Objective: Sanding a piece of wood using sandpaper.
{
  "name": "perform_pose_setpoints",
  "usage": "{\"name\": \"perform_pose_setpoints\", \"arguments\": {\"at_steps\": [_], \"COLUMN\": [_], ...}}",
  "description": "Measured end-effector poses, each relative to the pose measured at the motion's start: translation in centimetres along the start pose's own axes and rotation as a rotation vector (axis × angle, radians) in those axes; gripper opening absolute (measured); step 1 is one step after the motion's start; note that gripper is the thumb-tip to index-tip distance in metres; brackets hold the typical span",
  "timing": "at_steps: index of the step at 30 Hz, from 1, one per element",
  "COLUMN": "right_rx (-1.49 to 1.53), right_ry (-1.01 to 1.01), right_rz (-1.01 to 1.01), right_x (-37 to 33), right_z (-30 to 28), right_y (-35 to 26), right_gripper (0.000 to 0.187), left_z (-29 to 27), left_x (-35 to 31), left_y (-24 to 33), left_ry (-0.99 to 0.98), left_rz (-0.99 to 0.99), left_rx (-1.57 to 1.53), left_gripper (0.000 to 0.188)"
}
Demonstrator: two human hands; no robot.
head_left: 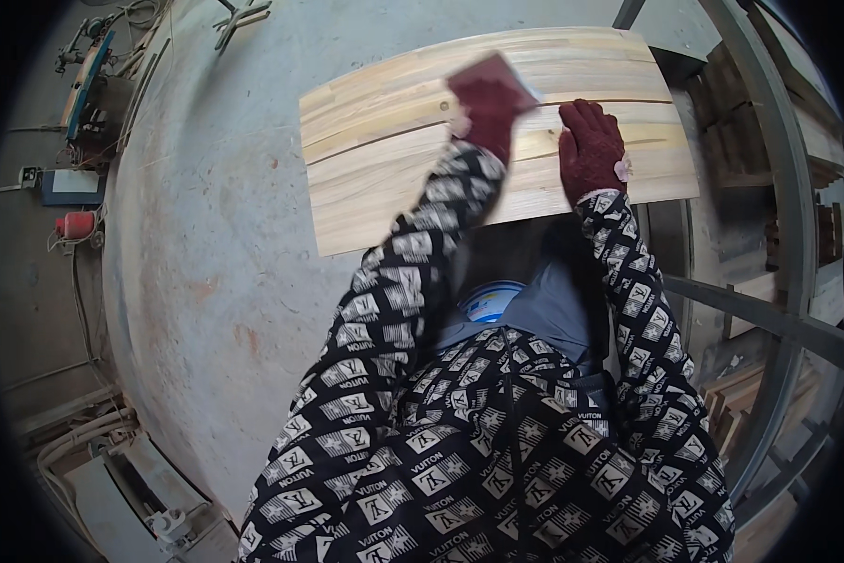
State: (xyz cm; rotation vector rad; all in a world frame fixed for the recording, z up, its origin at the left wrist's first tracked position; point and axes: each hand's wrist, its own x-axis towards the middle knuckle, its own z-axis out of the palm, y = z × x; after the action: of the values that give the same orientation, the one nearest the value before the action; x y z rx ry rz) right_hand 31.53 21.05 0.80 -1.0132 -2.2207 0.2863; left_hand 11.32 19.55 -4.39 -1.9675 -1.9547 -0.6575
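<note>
Wooden panel [497,141] — pale, made of glued strips — is laid flat on the grey desk [206,244], its right end reaching past the desk edge. A reddish sanding sheet [492,75] is pressed onto it by the gloved left hand [488,108], fingers clamped on the sheet; the panel is steadied by the gloved right hand [589,150], fingers together and flat. How much surface has been sanded cannot be judged. A blue-and-white can [490,302] is seen below — contents hidden.

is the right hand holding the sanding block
No, the right hand lies flat and empty on the wooden panel, while the left hand grips the reddish sanding block.
</note>
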Motion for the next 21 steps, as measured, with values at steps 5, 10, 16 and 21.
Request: {"name": "perform_pose_setpoints", "arguments": {"at_steps": [5, 10, 16, 21], "right_rx": [-0.026, 0.005, -0.023, -0.022], "right_ry": [0.052, 0.012, 0.055, 0.044], "right_rz": [-0.048, 0.007, -0.022, -0.033], "right_x": [-0.1, -0.3, -0.2, 0.0], "right_z": [0.2, 0.4, 0.6, 0.3], "right_y": [0.1, 0.5, 0.6, 0.3], "right_gripper": [0.033, 0.035, 0.032, 0.033], "left_z": [-2.4, -5.0, -1.3, 5.0], "left_x": [-6.5, -10.0, 0.7, 2.0], "left_y": [-1.8, -21.1, -22.9, -3.1], "left_ry": [0.009, 0.085, -0.338, 0.061], "left_rz": [0.167, -0.166, -0.43, -0.014], "left_rx": [-0.291, 0.038, 0.311, 0.17], "left_gripper": [0.027, 0.028, 0.033, 0.02]}}
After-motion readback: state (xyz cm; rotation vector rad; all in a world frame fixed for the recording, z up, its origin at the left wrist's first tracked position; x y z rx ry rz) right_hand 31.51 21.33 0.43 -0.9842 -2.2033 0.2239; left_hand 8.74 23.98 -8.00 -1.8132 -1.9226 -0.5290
